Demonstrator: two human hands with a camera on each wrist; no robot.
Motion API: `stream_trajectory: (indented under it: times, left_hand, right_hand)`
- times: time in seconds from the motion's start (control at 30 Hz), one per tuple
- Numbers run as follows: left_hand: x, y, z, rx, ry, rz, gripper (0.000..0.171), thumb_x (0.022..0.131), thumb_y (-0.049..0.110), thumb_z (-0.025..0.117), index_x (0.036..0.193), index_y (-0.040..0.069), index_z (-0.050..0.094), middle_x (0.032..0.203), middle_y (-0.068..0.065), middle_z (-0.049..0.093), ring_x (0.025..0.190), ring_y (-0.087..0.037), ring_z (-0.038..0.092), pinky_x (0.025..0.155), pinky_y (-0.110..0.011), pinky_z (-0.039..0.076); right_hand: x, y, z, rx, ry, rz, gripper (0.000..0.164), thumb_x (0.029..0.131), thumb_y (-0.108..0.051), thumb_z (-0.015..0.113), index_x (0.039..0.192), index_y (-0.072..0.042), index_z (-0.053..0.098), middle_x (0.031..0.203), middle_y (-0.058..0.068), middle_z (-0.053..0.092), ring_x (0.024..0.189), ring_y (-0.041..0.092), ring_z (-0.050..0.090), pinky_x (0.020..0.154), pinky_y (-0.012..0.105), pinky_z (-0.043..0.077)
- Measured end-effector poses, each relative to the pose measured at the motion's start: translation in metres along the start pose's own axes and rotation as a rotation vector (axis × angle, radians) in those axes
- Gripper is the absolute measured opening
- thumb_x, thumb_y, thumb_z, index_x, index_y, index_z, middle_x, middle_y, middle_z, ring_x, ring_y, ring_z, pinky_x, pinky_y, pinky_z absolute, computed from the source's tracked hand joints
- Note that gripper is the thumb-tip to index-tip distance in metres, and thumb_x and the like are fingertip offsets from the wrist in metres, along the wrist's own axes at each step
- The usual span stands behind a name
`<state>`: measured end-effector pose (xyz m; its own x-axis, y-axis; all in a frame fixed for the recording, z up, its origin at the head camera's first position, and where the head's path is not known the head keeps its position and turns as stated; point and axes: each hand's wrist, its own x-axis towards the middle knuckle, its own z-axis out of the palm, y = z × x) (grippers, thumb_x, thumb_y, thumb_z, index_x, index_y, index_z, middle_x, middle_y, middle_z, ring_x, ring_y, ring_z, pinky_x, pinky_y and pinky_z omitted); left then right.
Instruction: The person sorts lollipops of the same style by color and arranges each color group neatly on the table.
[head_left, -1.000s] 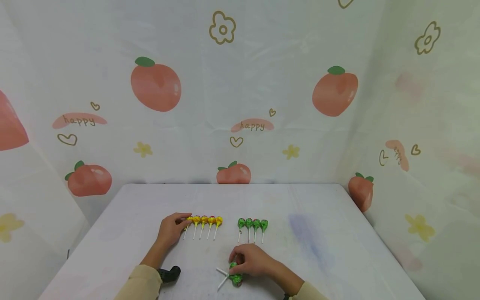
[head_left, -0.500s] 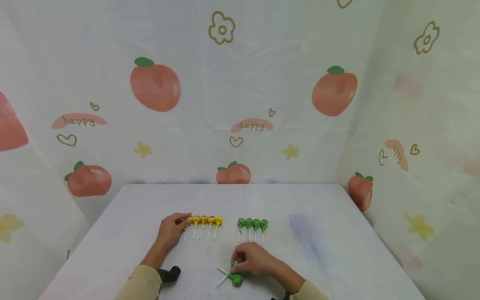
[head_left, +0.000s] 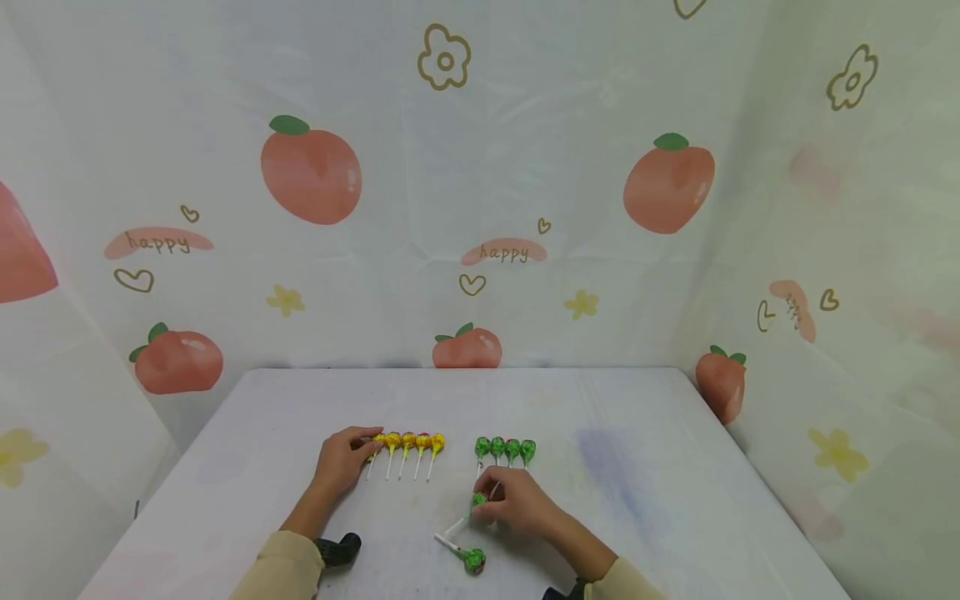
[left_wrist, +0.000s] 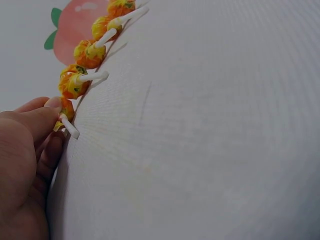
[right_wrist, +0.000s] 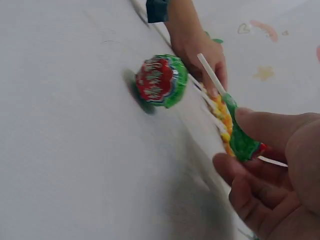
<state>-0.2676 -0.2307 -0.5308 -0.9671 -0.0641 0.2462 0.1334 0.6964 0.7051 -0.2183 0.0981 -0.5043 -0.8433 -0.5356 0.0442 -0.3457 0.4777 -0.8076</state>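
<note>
My left hand [head_left: 343, 460] pinches the leftmost yellow lollipop [left_wrist: 66, 107] between thumb and fingers, its white stick toward me. Several more yellow lollipops [head_left: 407, 442] stretch to the right in a row. Between its thumb and fingers my right hand [head_left: 516, 502] grips a green lollipop [right_wrist: 239, 135], stick angled toward the front left. Another green lollipop [head_left: 473, 560] lies loose on the table nearer me, its red-and-green wrapper [right_wrist: 161, 81] facing the right wrist camera. Beyond the right hand, several green lollipops [head_left: 512, 450] form a second row, some sticks partly hidden by that hand.
The white table [head_left: 600, 400] has a faint blue stain on its right side. Behind and beside it hangs a white cloth [head_left: 405, 167] printed with fruit and flowers. A black device [head_left: 341, 548] sits at the left wrist.
My right hand has lifted one of the two crossed green lollipops and carried it away from me, toward the green row. The other green lollipop stays behind. My left hand has not moved.
</note>
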Motion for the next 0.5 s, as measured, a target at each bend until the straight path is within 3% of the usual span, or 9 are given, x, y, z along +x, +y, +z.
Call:
stream_trajectory:
  times: [0.23,0.5]
  left_hand:
    - [0.000,0.002,-0.001,0.003,-0.009,-0.012,0.027,0.089,0.013,0.071,0.116,0.008,0.072,0.103,-0.008,0.068,0.085,-0.021,0.057,0.077,-0.041,0.047]
    - [0.000,0.003,-0.001,0.005,-0.012,-0.016,0.027,0.090,0.012,0.070,0.117,0.008,0.072,0.106,-0.009,0.068,0.087,-0.022,0.057,0.080,-0.043,0.048]
  right_hand:
    - [-0.001,0.001,-0.009,0.119,0.129,0.011,0.025,0.084,-0.011,0.076,0.105,-0.005,0.065,0.097,-0.001,0.063,0.075,0.012,0.063,0.059,0.027,0.051]
    - [-0.003,-0.001,-0.021,0.095,0.298,-0.029,0.026,0.085,-0.010,0.075,0.109,-0.005,0.068,0.098,0.003,0.062,0.079,0.014,0.060,0.066,0.026,0.050]
